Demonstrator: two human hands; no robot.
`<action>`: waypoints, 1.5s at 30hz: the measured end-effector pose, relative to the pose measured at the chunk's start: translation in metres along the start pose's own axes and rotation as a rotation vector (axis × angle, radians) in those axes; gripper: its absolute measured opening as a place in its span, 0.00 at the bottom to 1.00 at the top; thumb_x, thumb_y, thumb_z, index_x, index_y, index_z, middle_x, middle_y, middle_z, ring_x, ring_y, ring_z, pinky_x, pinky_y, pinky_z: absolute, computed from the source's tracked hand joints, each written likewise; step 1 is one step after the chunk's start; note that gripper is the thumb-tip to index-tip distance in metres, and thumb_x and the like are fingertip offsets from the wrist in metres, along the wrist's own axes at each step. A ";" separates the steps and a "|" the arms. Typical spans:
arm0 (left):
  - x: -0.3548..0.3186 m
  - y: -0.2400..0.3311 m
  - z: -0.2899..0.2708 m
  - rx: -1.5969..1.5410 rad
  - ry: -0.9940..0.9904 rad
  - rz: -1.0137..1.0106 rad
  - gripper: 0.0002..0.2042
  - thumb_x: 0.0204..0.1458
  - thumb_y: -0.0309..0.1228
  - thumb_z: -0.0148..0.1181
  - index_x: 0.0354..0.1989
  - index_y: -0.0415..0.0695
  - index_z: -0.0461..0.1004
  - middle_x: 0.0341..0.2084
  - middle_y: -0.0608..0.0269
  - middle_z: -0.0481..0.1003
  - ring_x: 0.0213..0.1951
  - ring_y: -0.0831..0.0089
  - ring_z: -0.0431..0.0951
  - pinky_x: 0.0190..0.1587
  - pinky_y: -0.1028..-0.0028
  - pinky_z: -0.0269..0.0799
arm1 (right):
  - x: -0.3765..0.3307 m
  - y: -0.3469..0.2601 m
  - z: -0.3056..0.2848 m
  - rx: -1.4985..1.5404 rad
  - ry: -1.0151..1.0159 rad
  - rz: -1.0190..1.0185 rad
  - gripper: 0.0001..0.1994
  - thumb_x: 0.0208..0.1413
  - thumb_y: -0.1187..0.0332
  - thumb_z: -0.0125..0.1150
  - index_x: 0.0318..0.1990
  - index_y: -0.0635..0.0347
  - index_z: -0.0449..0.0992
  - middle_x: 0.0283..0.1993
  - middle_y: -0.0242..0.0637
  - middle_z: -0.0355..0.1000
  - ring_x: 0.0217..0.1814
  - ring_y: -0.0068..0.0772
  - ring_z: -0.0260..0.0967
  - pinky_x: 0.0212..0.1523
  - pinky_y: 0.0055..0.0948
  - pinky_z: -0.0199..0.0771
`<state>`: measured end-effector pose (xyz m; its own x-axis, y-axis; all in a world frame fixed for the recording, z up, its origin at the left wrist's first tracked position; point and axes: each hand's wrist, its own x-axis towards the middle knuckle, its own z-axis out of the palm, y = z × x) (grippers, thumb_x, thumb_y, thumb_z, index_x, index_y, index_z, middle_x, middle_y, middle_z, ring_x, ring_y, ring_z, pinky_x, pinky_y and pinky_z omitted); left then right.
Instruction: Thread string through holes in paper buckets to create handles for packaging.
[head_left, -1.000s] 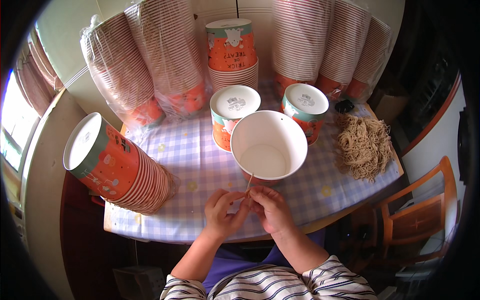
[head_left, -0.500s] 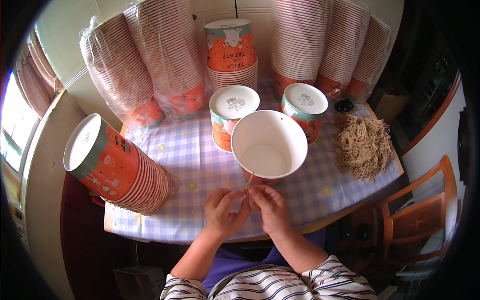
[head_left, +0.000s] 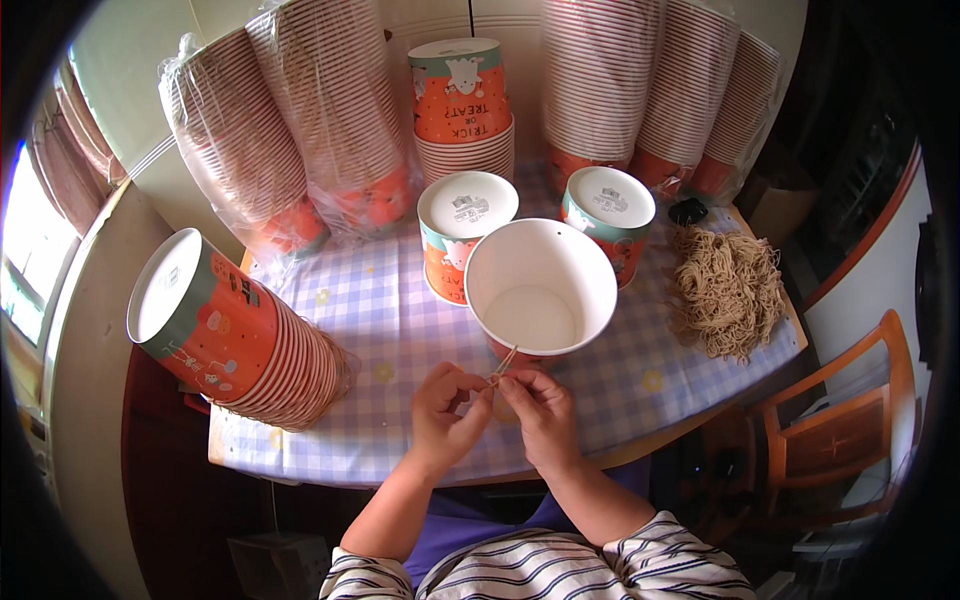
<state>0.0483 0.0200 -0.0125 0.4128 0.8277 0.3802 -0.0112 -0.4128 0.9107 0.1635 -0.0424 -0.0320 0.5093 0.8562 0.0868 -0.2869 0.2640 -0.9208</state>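
Note:
An open white paper bucket [head_left: 540, 290] stands upright on the checked tablecloth [head_left: 380, 330] right in front of me. A thin tan string [head_left: 502, 365] runs from its near rim down to my fingers. My left hand [head_left: 445, 415] and my right hand [head_left: 540, 415] meet just below the bucket, both pinching the string between thumb and fingertips. A heap of the same tan string [head_left: 730, 290] lies to the right on the table.
Two upside-down orange buckets [head_left: 465, 225] [head_left: 605, 220] stand behind the open one. A stack of orange buckets [head_left: 235, 340] lies on its side at left. Wrapped tall stacks [head_left: 330, 110] line the back. A wooden chair [head_left: 845, 420] stands at the right.
My hands have stayed at the bucket's near rim, with only small finger movements on the string. The bucket has not moved.

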 end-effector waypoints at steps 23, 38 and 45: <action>-0.007 -0.003 0.008 -0.208 -0.050 -0.149 0.06 0.52 0.19 0.56 0.38 0.35 0.76 0.29 0.65 0.74 0.25 0.85 0.71 0.27 0.84 0.66 | -0.001 -0.009 0.001 0.106 -0.004 0.034 0.04 0.59 0.73 0.57 0.37 0.65 0.74 0.34 0.28 0.73 0.36 0.13 0.66 0.38 0.14 0.66; -0.004 0.008 0.010 0.090 0.045 0.061 0.06 0.48 0.18 0.62 0.35 0.35 0.77 0.27 0.64 0.73 0.23 0.86 0.69 0.24 0.85 0.63 | 0.000 -0.002 0.002 0.048 0.026 -0.034 0.03 0.58 0.74 0.57 0.36 0.64 0.74 0.31 0.23 0.69 0.29 0.08 0.59 0.29 0.12 0.58; 0.004 0.010 0.005 0.072 -0.023 0.036 0.04 0.50 0.19 0.60 0.34 0.36 0.78 0.25 0.65 0.72 0.24 0.85 0.68 0.25 0.84 0.62 | 0.000 -0.002 0.001 0.062 0.019 -0.035 0.02 0.58 0.75 0.57 0.36 0.63 0.74 0.31 0.23 0.68 0.29 0.09 0.59 0.29 0.12 0.58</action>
<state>0.0547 0.0176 -0.0024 0.4343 0.8032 0.4078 0.0385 -0.4689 0.8824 0.1631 -0.0422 -0.0292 0.5354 0.8374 0.1106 -0.3183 0.3213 -0.8919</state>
